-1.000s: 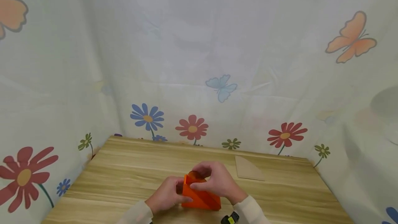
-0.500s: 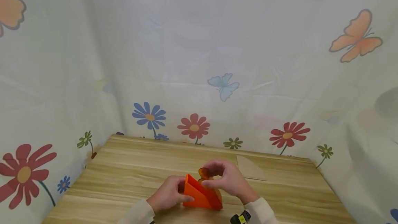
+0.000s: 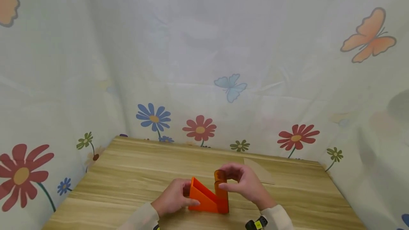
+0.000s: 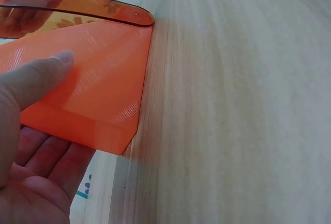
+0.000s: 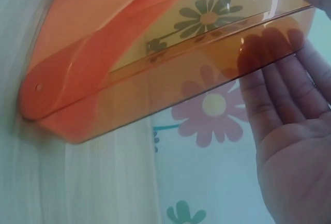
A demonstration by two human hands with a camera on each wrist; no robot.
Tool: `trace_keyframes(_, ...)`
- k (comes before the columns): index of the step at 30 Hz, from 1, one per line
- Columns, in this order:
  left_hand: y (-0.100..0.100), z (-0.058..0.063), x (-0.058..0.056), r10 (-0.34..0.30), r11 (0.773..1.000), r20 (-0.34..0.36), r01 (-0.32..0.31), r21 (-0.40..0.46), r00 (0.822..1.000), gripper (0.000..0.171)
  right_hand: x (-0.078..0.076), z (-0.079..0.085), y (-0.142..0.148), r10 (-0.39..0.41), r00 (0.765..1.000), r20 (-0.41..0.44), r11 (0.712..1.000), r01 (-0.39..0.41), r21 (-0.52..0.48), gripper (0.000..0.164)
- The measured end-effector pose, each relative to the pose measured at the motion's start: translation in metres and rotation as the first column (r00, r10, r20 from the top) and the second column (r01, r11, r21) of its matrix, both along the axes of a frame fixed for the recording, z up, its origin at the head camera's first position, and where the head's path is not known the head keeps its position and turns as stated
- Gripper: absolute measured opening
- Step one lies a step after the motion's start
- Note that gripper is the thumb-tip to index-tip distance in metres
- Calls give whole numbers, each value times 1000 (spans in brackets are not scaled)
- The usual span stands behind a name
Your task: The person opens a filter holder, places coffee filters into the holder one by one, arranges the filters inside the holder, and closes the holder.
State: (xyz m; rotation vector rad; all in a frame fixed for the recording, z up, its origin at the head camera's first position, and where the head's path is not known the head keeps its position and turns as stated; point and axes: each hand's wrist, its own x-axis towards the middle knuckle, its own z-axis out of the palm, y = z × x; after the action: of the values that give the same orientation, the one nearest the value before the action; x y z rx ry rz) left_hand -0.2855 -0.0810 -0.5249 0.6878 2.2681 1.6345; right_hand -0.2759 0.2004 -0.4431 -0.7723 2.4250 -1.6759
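Observation:
An orange wedge-shaped plastic case (image 3: 202,201) stands on the wooden table, low in the middle of the head view. My left hand (image 3: 175,196) grips its left end, the thumb (image 4: 44,74) lying across the near side and the other fingers behind. A see-through amber cover (image 3: 220,177) is swung up at the case's right end, joined near a small round pivot at the bottom corner. Near the top of this cover (image 5: 170,87), my right hand (image 3: 245,184) pinches it between thumb and fingers. The right wrist view shows those fingertips through the amber plastic.
A flat tan quarter-circle piece (image 3: 260,170) lies on the table (image 3: 153,162) behind my right hand, partly hidden. White curtains (image 3: 179,45) printed with flowers and butterflies enclose the table's back and sides.
My right hand has moved right, swinging the amber cover from over the case to nearly upright at its right end. The left hand keeps its grip, almost still.

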Motion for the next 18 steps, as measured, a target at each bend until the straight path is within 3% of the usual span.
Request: trace_keyframes(18,-1,-3,-4,-10,1000,-7,10,-7,1000,37,2,-16,38,1,999,-43,984,-9,-178,39)
